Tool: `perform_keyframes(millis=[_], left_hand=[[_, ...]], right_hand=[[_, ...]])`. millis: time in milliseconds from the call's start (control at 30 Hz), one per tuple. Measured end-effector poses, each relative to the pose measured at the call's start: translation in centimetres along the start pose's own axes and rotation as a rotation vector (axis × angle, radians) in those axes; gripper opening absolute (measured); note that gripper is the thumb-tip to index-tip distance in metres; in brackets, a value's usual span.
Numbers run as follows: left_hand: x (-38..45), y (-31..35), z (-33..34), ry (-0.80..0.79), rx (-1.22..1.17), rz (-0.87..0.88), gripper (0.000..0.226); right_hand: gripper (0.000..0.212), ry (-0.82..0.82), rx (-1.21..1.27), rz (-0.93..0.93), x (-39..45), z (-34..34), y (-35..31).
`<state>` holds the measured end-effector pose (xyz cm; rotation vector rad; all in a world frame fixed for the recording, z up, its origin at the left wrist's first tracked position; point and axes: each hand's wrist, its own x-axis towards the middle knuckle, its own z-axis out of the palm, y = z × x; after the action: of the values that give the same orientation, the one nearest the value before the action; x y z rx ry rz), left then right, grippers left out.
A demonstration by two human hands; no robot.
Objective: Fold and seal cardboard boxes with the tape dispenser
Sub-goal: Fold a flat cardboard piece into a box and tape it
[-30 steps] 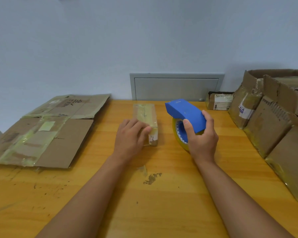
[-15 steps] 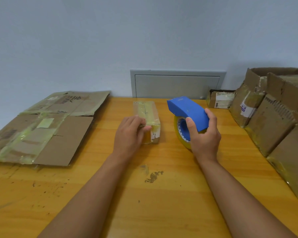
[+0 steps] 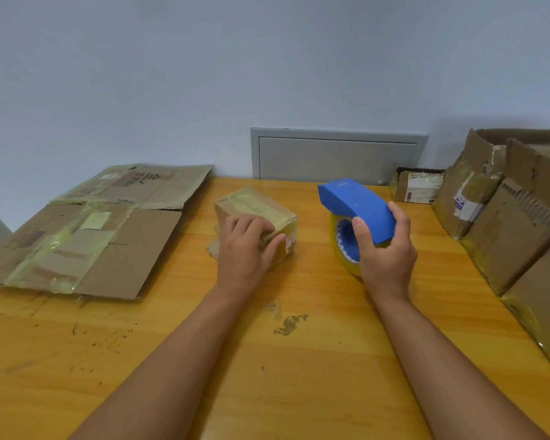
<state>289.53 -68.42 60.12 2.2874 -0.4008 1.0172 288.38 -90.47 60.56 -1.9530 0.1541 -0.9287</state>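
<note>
left hand grips glossy taped box, perhaps tilted.

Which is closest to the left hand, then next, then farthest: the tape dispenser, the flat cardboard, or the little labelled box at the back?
From the left hand, in the head view:
1. Tape dispenser, just to its right, held by the right hand.
2. Flat cardboard, lying to its left.
3. Labelled box, far right, by the wall.
</note>
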Motion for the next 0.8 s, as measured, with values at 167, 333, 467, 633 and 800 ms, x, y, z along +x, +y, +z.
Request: perform_keyframes(millis=[167, 333, 467, 633, 800], left_hand=[[0.0, -0.4, -0.4, -0.037, -0.028, -0.006, 0.026], [0.5, -0.1, -0.9, -0.082, -0.08, -0.013, 0.02], [1.0, -2.3, -2.9, -0.337, -0.172, 0.019, 0.035], [1.3, -2.6, -2.8, -0.285, -0.135, 0.074, 0.028], [1.4, -2.0, -2.0, -0.216, -0.058, 0.092, 0.038]], right_hand=[[0.073, -0.001, 0.012, 0.001, 0.1, 0.0, 0.1], [0.079, -0.002, 0.018, -0.001, 0.0, -0.1, 0.0], [0.081, -0.009, 0.016, -0.001, 0.0, -0.1, 0.0], [0.074, -0.005, 0.003, -0.003, 0.0, -0.1, 0.0], [0.075, -0.008, 0.002, -0.008, -0.1, -0.2, 0.0]])
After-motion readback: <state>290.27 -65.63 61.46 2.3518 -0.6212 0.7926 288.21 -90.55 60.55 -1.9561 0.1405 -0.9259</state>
